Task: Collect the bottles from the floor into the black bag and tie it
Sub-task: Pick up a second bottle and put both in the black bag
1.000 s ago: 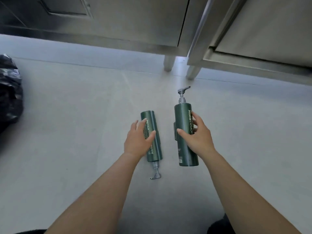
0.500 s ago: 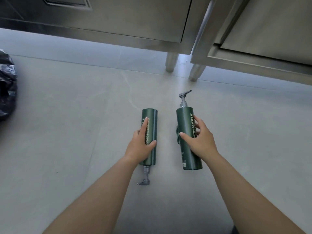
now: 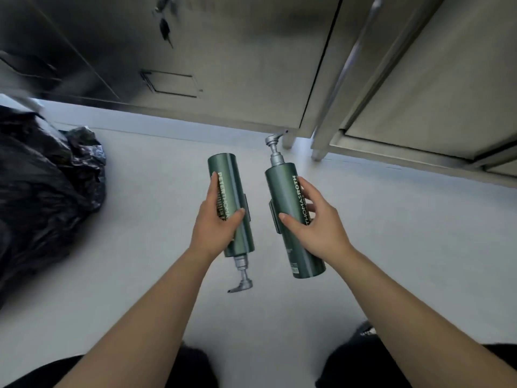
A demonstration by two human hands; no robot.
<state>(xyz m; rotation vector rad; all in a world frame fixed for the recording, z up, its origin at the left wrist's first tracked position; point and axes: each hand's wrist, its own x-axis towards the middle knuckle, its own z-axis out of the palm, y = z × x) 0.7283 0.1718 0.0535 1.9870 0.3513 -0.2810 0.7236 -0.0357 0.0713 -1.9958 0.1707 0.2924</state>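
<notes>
At the far left the black bag (image 3: 47,197) has come much further into view than half a second ago, lying crumpled on the floor (image 3: 156,169), well apart from the hands. The left hand (image 3: 215,228), fingers wrapped round the left bottle (image 3: 230,203) with its pump pointing back toward the person, has lifted it off the floor. The right hand (image 3: 313,225) likewise grips the right bottle (image 3: 293,219), pump pointing away, so I judge both now ready to carry to the bag.
</notes>
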